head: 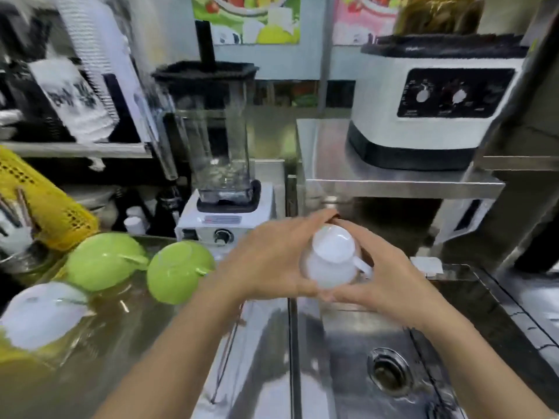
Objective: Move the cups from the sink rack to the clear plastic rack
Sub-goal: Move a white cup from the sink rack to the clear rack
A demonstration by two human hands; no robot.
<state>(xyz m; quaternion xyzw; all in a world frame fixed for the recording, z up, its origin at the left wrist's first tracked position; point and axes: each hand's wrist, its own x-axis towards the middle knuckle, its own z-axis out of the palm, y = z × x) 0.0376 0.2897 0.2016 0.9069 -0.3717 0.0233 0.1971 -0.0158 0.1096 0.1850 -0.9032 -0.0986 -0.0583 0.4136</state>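
Note:
Both hands hold one white cup [331, 258] upside down above the far edge of the steel sink [348, 343]. My left hand [269, 261] cups its left side and my right hand [390, 276] its right side, next to the handle. To the left, two green cups [102, 261] [178, 272] and a white cup [42, 316] lie upside down in the clear plastic rack [99, 334]. The image is blurred.
A blender [217, 164] stands behind the rack, just left of my hands. A white appliance with dials [432, 107] sits on a steel shelf [402, 184] above the sink. A yellow basket [36, 201] is at far left. The drain [390, 373] lies below.

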